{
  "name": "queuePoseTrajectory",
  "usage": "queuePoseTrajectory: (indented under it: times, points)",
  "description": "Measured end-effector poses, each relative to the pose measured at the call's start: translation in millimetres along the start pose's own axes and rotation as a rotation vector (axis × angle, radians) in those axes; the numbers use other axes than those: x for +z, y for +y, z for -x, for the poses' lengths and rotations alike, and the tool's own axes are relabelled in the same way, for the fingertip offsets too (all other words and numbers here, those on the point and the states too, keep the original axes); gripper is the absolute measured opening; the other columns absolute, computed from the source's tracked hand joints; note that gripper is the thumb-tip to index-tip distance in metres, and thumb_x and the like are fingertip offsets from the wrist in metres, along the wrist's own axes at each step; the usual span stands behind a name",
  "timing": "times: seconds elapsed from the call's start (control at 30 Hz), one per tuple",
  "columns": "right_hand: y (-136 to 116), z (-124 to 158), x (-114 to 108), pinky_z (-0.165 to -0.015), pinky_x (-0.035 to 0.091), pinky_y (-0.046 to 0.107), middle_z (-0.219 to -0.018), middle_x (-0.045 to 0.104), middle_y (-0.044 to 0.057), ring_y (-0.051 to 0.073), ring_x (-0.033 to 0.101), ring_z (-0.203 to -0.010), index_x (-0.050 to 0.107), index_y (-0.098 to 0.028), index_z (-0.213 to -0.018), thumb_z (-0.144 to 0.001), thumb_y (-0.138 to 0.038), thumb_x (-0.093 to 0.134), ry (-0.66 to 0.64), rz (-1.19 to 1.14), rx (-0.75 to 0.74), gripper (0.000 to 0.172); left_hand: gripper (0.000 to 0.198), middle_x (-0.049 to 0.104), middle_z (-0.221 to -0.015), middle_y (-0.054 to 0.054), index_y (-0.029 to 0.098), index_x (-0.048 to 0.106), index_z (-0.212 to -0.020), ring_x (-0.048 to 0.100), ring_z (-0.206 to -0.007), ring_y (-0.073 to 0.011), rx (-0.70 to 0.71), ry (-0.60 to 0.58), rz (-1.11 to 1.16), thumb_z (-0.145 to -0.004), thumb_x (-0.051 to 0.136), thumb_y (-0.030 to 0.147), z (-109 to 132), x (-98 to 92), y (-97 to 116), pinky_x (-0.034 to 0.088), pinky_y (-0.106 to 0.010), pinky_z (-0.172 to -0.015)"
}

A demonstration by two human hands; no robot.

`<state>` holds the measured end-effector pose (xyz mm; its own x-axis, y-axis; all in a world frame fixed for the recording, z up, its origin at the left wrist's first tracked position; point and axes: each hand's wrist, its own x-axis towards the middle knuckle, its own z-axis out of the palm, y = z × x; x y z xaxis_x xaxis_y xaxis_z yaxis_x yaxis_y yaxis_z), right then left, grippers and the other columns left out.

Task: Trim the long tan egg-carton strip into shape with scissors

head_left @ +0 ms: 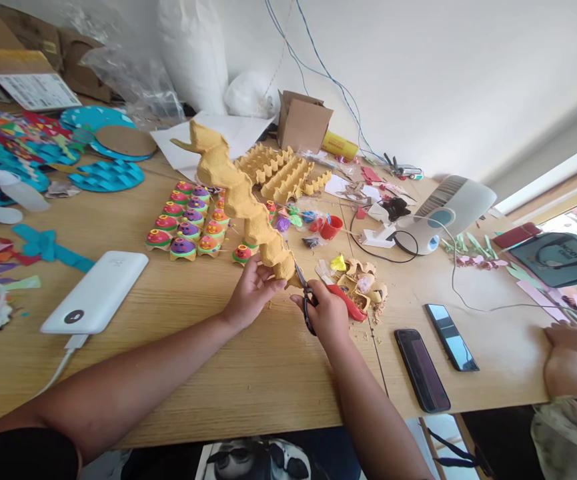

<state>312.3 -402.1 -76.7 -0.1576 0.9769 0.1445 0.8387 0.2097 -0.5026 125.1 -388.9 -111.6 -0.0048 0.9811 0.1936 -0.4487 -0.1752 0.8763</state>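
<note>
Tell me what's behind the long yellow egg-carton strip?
Behind the egg-carton strip sit rows of painted carton cups, with more bright scraps past it. The strip hides some of the cups, so I can't count them all.

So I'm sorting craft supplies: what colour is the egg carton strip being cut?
Yellowish tan, the egg carton strip shows best in the head view.

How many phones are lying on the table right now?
2. Both lie screen-up near the table's front edge, right of the right hand with the scissors: one black phone closer to the edge, a second phone beside it. The white power bank isn't counted.
</note>
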Motion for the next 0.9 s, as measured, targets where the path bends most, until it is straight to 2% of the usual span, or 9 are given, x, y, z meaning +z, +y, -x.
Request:
queuePoseTrajectory:
  times: [0.2,0.33,0.77,0.9]
  points:
    - [-0.5,-1.1,-1.6,-0.055,0.034,0.025,-0.066,0.061,-0.003,0.017,0.054,-0.059,0.064,-0.026,-0.108,-0.091,-0.058,0.06,-0.072,-0.175,0.024,0.036,0.059,0.071,-0.124,-0.007,0.027,0.049,-0.129,0.067,-0.118,-0.0209,0.025,0.009,-0.014,-0.082,0.083,0.031,-0.8,0.3,1.1,0.052,-0.037,-0.103]
    - [-0.9,-1.3,-3.5,-0.058,0.036,0.025,-0.07,0.06,-0.004,0.017,0.056,-0.065,0.061,-0.025,-0.11,-0.091,-0.054,0.059,-0.124,-0.244,-0.004,0.035,0.061,0.072,-0.12,-0.007,0.027,0.048,-0.132,0.067,-0.116,-0.0208,0.014,0.034,-0.021,-0.082,0.083,0.032,-0.5,0.0,1.3,0.052,-0.035,-0.1]
    - [-7.2,-0.6,-8.1,-0.059,0.036,0.027,-0.071,0.065,-0.002,0.019,0.059,-0.065,0.064,-0.026,-0.109,-0.09,-0.057,0.062,-0.088,-0.12,0.03,0.036,0.06,0.073,-0.116,-0.006,0.026,0.049,-0.132,0.07,-0.109,-0.0204,0.012,-0.002,-0.05,-0.083,0.083,0.031,1.6,-1.1,-1.2,0.055,-0.035,-0.097]
    - [-6.3,-0.7,-7.2,-0.057,0.035,0.026,-0.067,0.063,-0.003,0.019,0.057,-0.061,0.064,-0.026,-0.109,-0.09,-0.052,0.062,-0.081,-0.117,0.024,0.031,0.059,0.074,-0.117,-0.007,0.026,0.049,-0.131,0.07,-0.109,-0.0198,0.016,-0.013,-0.048,-0.083,0.083,0.03,1.5,-1.1,-0.5,0.055,-0.035,-0.097]
